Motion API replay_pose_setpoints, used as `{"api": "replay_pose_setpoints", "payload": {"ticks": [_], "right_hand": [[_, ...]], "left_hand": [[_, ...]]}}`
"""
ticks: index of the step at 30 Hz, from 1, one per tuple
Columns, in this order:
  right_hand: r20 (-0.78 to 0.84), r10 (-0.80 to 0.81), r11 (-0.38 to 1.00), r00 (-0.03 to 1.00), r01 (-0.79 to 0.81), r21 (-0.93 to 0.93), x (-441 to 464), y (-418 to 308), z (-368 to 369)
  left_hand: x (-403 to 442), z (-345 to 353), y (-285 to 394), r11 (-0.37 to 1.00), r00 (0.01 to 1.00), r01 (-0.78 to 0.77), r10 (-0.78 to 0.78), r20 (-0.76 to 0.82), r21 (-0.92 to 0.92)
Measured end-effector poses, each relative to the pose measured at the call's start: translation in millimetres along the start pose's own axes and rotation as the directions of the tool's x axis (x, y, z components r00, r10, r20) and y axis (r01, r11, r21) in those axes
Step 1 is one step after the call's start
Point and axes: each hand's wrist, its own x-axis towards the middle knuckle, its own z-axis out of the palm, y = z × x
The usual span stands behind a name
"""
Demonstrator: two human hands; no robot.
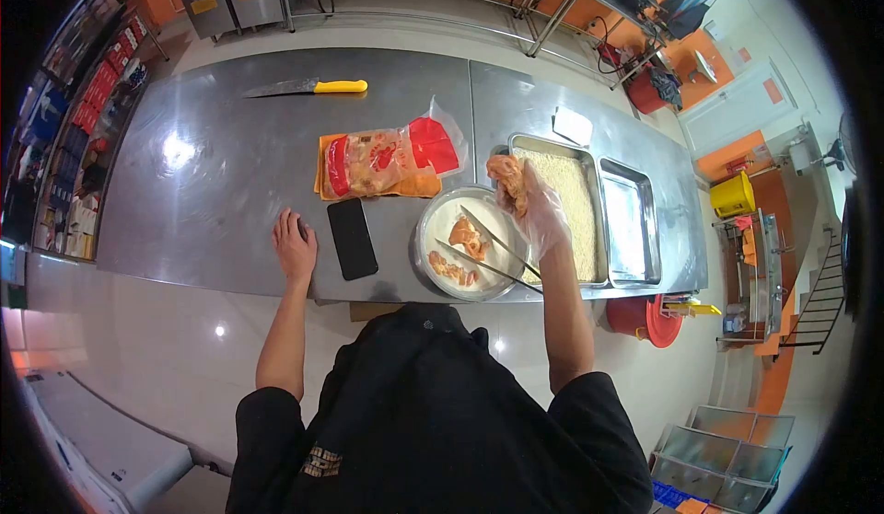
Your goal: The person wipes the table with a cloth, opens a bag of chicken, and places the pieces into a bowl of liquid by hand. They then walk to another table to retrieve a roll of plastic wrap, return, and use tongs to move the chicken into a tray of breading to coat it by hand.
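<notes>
My right hand (543, 218), in a clear plastic glove, grips a piece of raw chicken (508, 183) above the gap between a bowl and a crumb tray. The round bowl (421, 247) holds white batter or flour, with more chicken pieces (468, 238) lying in it. Metal tongs (502, 242) rest across the bowl, their arms spread. Pale crumbs (566, 192) fill the metal tray (603, 265) right of my hand. Bare and flat on the steel table, my left hand (295, 245) has its fingers apart. Beside it lies a black phone (352, 240).
A red-and-clear food packet (391, 155) lies on an orange cloth (322, 187). Farther back is a knife (308, 87) with a yellow handle. Another metal tray (628, 224) stands at the right. A red bucket (645, 321) sits below the table's right end.
</notes>
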Motion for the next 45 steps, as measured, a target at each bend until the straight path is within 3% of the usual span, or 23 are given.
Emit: {"api": "replay_pose_setpoints", "payload": {"ticks": [2,4,8,11,12,14,17,20,24,26,30,32,36,38,45], "right_hand": [[-0.013,0.062,0.994,0.998,-0.061,0.088,-10,-2,6],[0.179,-0.099,0.964,0.979,0.140,-0.228,-19,-3,11],[0.219,-0.092,0.980,0.971,0.128,-0.155,-25,1,0],[0.101,-0.145,0.980,0.984,0.156,-0.122,-27,6,-5],[0.100,-0.146,0.980,0.984,0.158,-0.120,-25,7,-9],[0.122,-0.113,0.927,0.986,0.148,-0.344,-20,8,-15],[0.189,-0.226,0.912,0.956,0.276,-0.303,-23,13,-13],[0.191,-0.250,0.885,0.949,0.304,-0.353,-26,14,-6],[0.181,-0.114,0.893,0.977,0.181,-0.413,-20,15,-19],[0.240,-0.122,0.965,0.963,0.171,-0.198,-17,20,-22],[0.140,-0.020,0.978,0.990,0.049,-0.205,-12,15,-14],[0.055,0.106,0.992,0.993,-0.102,-0.072,-9,14,-13],[0.045,0.005,1.000,0.999,-0.004,-0.028,-19,14,-10],[0.092,0.024,0.925,0.995,0.013,-0.379,-12,12,-15],[0.045,-0.065,0.933,0.997,0.077,-0.351,-13,19,-16]], "left_hand": [[0,-1,1,1.000,1.000,0.003,-0.003,0.001,-0.001],[0,-2,1,1.000,1.000,0.005,-0.004,0.010,-0.007],[0,-2,2,1.000,1.000,0.000,0.000,0.012,-0.012],[-1,-1,2,1.000,1.000,-0.010,0.010,-0.004,-0.007],[-1,0,1,1.000,1.000,-0.013,0.013,-0.004,-0.006],[-1,0,0,1.000,1.000,-0.006,0.006,0.003,0.009],[-2,1,0,1.000,1.000,-0.013,0.013,-0.008,-0.001],[-1,-1,1,1.000,1.000,-0.004,0.004,0.016,-0.004],[-1,-1,0,1.000,1.000,-0.001,0.001,0.011,0.009],[-1,0,-1,1.000,1.000,0.005,-0.005,0.003,0.007],[-1,3,-3,1.000,1.000,0.002,-0.002,-0.004,-0.002],[-1,1,-2,1.000,1.000,0.002,-0.002,-0.004,-0.006],[0,0,-2,1.000,1.000,0.003,-0.003,0.016,-0.002],[-1,0,-2,1.000,1.000,-0.004,0.004,0.000,-0.006],[0,-1,-1,1.000,1.000,0.005,-0.004,0.016,-0.006]]}}
